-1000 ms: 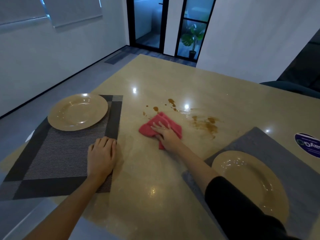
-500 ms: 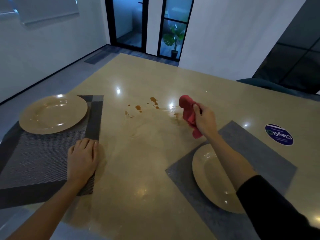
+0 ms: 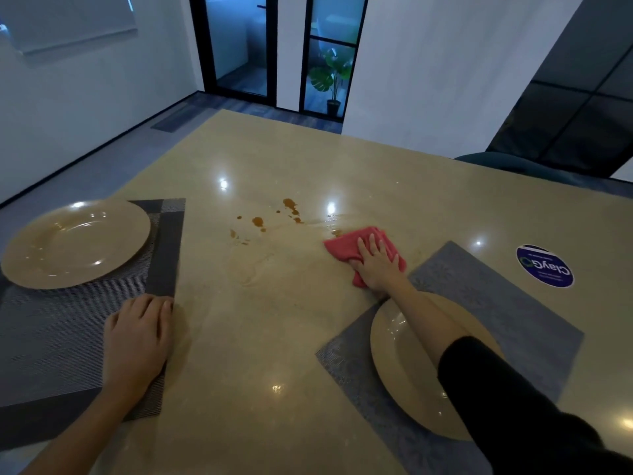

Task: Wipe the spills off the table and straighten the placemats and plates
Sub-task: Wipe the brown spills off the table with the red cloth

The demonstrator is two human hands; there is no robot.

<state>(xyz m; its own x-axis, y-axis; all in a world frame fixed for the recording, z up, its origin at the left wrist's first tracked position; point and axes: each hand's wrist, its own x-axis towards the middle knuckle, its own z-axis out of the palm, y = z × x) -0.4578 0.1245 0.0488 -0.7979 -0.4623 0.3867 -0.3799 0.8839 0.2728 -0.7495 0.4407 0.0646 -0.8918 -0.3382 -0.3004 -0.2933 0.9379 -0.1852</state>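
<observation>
My right hand presses a red cloth flat on the beige table, fingers spread, just beyond the corner of a grey placemat. A tan plate sits on that mat, skewed, under my forearm. Brown spill drops lie left of the cloth. My left hand rests flat on the right edge of a dark woven placemat. A second tan plate overhangs that mat's far left corner.
A round blue sticker is on the table at the right. A dark chair back stands at the far right edge. Glass doors and a potted plant are beyond the table.
My right hand lifted the bunched cloth off the table, carried it rightward, and has now pressed it flat over the right-hand spill. My left hand stayed on the dark placemat.
</observation>
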